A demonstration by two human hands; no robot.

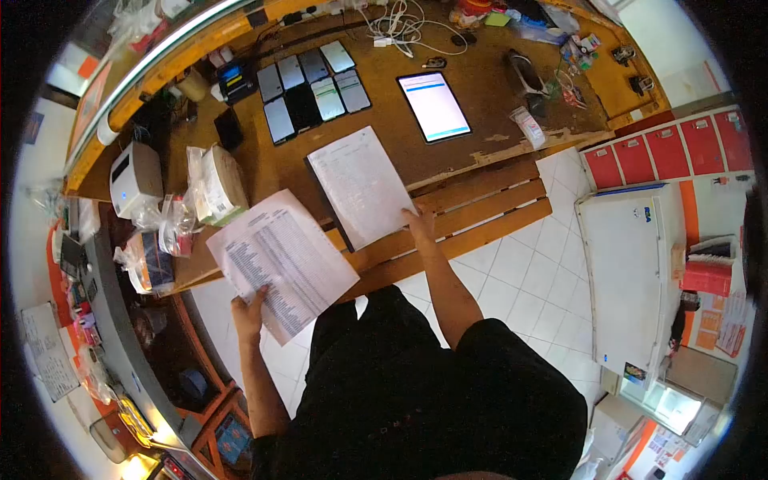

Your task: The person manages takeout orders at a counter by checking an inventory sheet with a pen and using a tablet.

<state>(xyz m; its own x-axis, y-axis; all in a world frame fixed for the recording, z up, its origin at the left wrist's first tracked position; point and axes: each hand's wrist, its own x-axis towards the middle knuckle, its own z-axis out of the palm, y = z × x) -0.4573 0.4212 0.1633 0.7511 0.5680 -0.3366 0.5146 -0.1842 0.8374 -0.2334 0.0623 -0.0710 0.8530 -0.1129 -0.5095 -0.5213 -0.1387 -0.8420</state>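
Observation:
My left hand (250, 312) is closed on the lower left edge of a printed sheet (308, 248) covered with rows of a table. That sheet is tilted and overlaps the table's front edge. To its right, a second paper (360, 180) with faint writing lies on a dark backing that shows along its left side. My right hand (418, 222) pinches this paper near its lower right corner; some fingertips are hidden. Farther back, a lit tablet (434, 108) rests on the wooden table (384, 88), and several phones (326, 100) lie in two rows.
White cables (404, 28) tangle at the back. On the left stand a white printer (134, 182) and a plastic-wrapped stack (218, 186). A slatted bench (488, 204) runs along the table's front. Red lockers (668, 152) and a white refrigerator (628, 272) stand right.

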